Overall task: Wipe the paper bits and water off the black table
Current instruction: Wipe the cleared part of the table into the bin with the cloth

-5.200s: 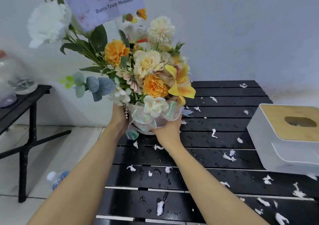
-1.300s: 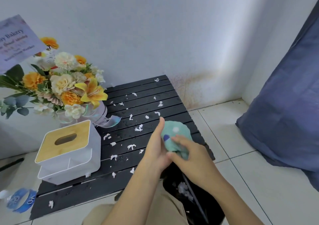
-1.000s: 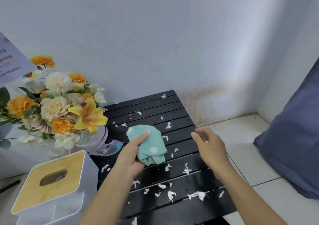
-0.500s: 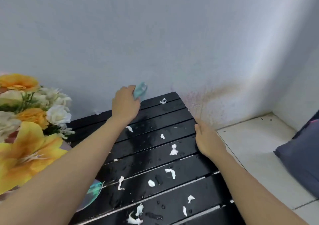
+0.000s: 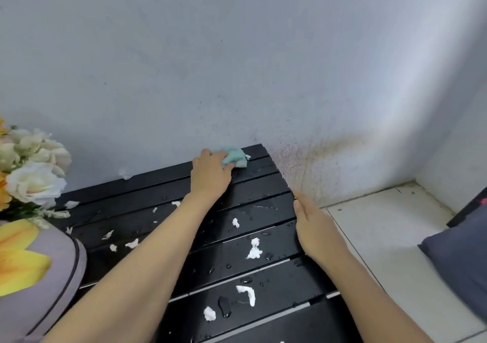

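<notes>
Since half a second ago: left hand [image 5: 210,176] has dropped from the wall to the table's far corner, pressing the cloth [image 5: 235,157] onto the slats; right hand [image 5: 315,228] barely shifted along the edge.

Left fingers closed over the bunched teal cloth, holding it flat to the surface at 12 o'clock from the wrist. Right hand flat, fingers together and extended, not gripping, resting against the table's 3 o'clock edge.

Step in hand (judgement): start of the first wipe stroke, from the far corner. Next move calls for a firm pull toward 6 o'clock, herding debris toward the near edge rather than into the slat gaps.

Black table [image 5: 263,184]: glossy slatted boards, narrow gaps, beaded water droplets [image 5: 224,306]. Paper bits [image 5: 254,248]: white, torn, soggy-looking clumps scattered from 6 to 9 o'clock of the cloth. Wet paper likely to smear and stick. Flowers [image 5: 31,176] at 9 o'clock, near the table's left end.
</notes>
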